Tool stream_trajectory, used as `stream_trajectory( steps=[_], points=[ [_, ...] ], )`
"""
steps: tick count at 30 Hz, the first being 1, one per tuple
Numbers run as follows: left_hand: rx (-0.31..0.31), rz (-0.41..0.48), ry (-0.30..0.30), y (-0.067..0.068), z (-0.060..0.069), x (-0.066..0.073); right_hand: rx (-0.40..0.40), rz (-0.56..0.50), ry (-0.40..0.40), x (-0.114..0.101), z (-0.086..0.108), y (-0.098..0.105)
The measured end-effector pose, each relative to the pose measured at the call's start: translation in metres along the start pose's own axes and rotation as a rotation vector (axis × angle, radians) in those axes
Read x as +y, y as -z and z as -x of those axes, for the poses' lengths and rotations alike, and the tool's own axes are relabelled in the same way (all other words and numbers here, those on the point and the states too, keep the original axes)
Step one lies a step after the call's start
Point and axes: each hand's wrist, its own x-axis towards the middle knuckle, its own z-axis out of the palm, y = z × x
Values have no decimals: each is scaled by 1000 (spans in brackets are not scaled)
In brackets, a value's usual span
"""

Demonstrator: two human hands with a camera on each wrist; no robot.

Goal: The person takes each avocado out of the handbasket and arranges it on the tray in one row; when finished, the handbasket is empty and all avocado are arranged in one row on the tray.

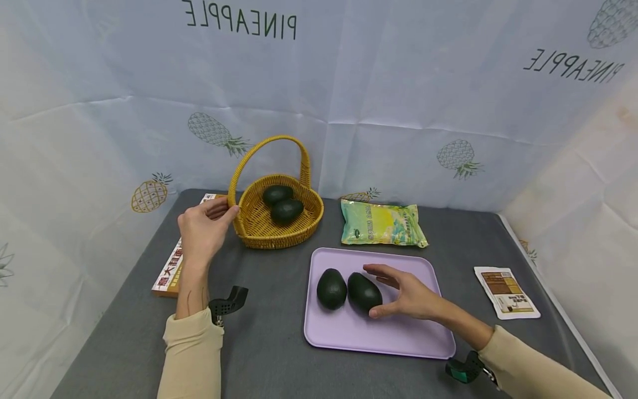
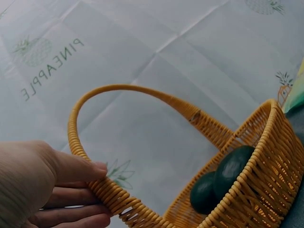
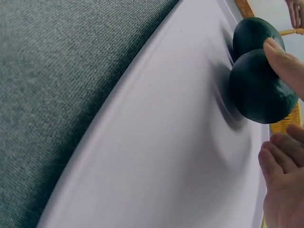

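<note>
My left hand [image 1: 203, 233] pinches the side of the yellow wicker basket's handle [image 2: 118, 197] between thumb and fingers. Inside the basket [image 1: 271, 242] lie two dark green avocados, one [image 1: 277, 194] behind the other [image 1: 287, 211]. On the lilac tray [image 1: 389, 338] two more avocados sit side by side, a left one [image 1: 331, 289] and a right one [image 1: 364, 293]. Around the right-hand avocado my right hand [image 1: 411, 296] is spread, thumb at its near side. A gap shows between its fingers and the fruit; whether the thumb touches, I cannot tell.
A green and yellow packet [image 1: 381, 224] lies behind the tray. To the right is a white and brown pouch [image 1: 507, 293]. An orange and white box [image 1: 171, 271] lies partly behind my left forearm. A pineapple-print cloth [image 1: 379, 83] hangs behind the grey table [image 1: 269, 332].
</note>
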Motion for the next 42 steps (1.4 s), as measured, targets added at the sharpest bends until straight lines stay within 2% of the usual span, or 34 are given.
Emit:
stream_trajectory(
  steps=[5,9,13,20,22,25,29,32,38,42],
  points=[
    [-3,-3,5,1,0,0,-53,24,70,-1,-2,-4],
    [-4,-3,9,1,1,0,-11,39,89,-1,-5,-8],
    [-5,-1,7,0,1,1,66,29,54,-1,-3,-9],
    [1,-5,-10,-1,0,2,132,39,-38,-5,8,-8],
    [4,-5,-16,-1,0,1,153,62,-41,-5,10,-9],
    [9,-5,-22,-1,0,0,171,175,23,-6,10,-11],
    [13,-3,-23,0,1,-1,150,344,159,-9,7,-12],
    [13,-1,-22,-1,1,-1,140,370,187,-11,5,-13],
    [10,1,-17,-1,1,-1,195,355,100,-16,5,-11],
    [6,5,-11,-1,0,-1,203,378,76,-17,6,-11]
  ],
)
